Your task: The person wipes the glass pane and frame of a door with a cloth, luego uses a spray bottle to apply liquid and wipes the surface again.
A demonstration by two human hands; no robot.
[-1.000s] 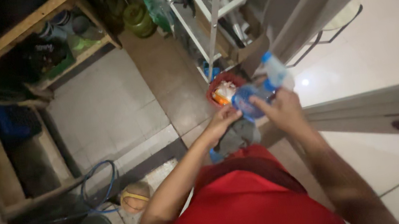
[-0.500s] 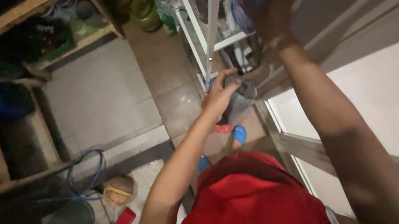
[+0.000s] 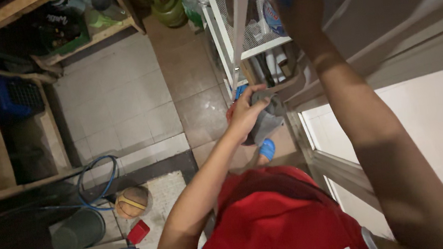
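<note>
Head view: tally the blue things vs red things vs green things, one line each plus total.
Blue: 4 - crate, hose loop, slipper, bottle in the right hand
Red: 2 - shirt, small block on the floor
Green: 2 - jug, tray on the wooden shelf
Total: 8
The left hand holds a grey cloth, not counted.

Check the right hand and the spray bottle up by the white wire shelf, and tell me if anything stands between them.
Nothing visible does. The right hand is already closed around the spray bottle, holding it up against the white wire shelf. The left hand, lower down, has its own grip on a grey cloth, well apart from the bottle.
</note>
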